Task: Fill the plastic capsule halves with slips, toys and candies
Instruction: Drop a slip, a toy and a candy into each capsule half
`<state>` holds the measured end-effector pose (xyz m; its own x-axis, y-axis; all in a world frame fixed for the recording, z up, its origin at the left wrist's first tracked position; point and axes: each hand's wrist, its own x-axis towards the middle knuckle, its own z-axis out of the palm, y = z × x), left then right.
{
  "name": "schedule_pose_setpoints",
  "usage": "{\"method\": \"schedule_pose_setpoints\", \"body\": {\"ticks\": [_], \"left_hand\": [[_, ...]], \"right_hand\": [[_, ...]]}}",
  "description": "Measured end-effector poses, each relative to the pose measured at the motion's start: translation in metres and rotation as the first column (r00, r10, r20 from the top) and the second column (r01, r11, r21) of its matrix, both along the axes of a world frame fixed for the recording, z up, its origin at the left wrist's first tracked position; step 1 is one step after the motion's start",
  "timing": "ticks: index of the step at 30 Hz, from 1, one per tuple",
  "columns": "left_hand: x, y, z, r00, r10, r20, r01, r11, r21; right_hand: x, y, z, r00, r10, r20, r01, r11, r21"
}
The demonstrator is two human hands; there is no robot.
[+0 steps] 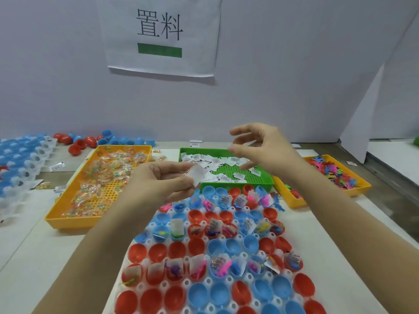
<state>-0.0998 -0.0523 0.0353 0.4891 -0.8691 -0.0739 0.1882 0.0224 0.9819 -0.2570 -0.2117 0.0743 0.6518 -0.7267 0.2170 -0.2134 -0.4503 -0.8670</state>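
Left grip (163,180) pinches a white slip (199,175) above the capsule halves (226,245); right grip (260,146) hovers loosely spread, empty, over the green tray (238,186).
About half filled, I judge: three rows hold slips and toys (223,268), other rows sit bare.

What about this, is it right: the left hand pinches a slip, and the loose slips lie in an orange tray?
Not quite. In the head view the loose slips lie in a green tray, not an orange one. The left hand does pinch a slip.
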Motion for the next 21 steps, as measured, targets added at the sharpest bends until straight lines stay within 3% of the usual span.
{"method": "schedule_pose_setpoints", "body": {"ticks": [2, 4, 5, 7, 8, 9, 13, 21], "left_hand": [[0.001, 0.001, 0.001, 1.0, 0.006, -0.017, -0.006, 1.0, -0.002], [0.002, 0.001, 0.003, 0.999, 0.006, -0.034, -0.007, 1.0, -0.027], [0.002, 0.001, 0.003, 0.999, 0.007, -0.041, -0.009, 0.999, -0.042], [0.002, 0.0, 0.003, 0.999, 0.0, -0.044, -0.003, 0.998, -0.065], [0.002, -0.001, 0.003, 0.999, -0.006, -0.038, 0.003, 0.998, -0.066], [0.001, -0.001, 0.002, 0.999, -0.007, -0.031, 0.005, 0.998, -0.062], [-0.001, 0.0, 0.001, 1.0, -0.014, -0.019, 0.013, 0.998, -0.055], [-0.005, 0.009, 0.006, 1.0, -0.013, 0.007, 0.014, 0.998, -0.058]], "right_hand": [[-0.022, -0.038, 0.002, 0.983, -0.18, 0.02, 0.18, 0.984, 0.009], [-0.05, -0.076, -0.004, 0.931, -0.325, -0.169, 0.317, 0.946, -0.072], [-0.065, -0.091, -0.01, 0.871, -0.35, -0.344, 0.326, 0.937, -0.126], [-0.089, -0.105, -0.027, 0.661, -0.292, -0.691, 0.243, 0.955, -0.17], [-0.098, -0.106, -0.037, 0.564, -0.243, -0.789, 0.179, 0.969, -0.17], [-0.104, -0.105, -0.047, 0.524, -0.212, -0.825, 0.122, 0.977, -0.173], [-0.107, -0.098, -0.072, 0.624, -0.299, -0.722, 0.107, 0.948, -0.3], [-0.106, -0.105, -0.078, 0.61, -0.336, -0.718, 0.12, 0.934, -0.336]]}}
